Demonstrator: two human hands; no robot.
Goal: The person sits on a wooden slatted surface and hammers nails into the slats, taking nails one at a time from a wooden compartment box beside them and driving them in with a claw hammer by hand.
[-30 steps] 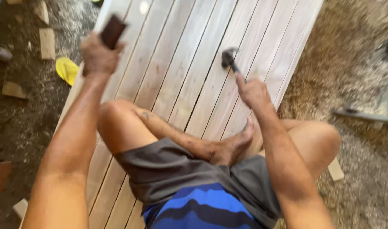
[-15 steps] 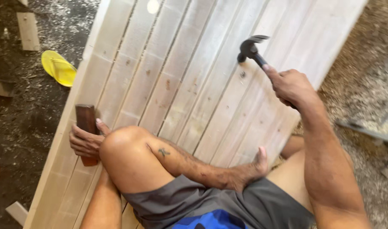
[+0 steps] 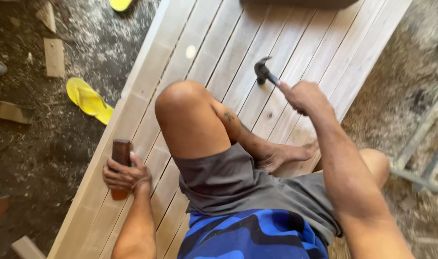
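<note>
At one o'clock from the raised knee, the right hand (image 3: pixel 304 97) grips a claw hammer (image 3: pixel 263 72), its head now lowered onto the plank panel (image 3: pixel 214 52). At eight o'clock, the left hand (image 3: pixel 125 175) stays wrapped around a dark wooden block (image 3: pixel 121 154), pressing it against the panel's edge.

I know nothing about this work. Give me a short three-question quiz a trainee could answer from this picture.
1. True or false: the right hand grips a hammer above the planks.
2. What does the left hand hold? A) a saw B) a dark wooden block C) a brush
3. Fill in: a ______ sandal lies on the ground left of the planks.

Key: 1 true; 2 B; 3 yellow.
</note>
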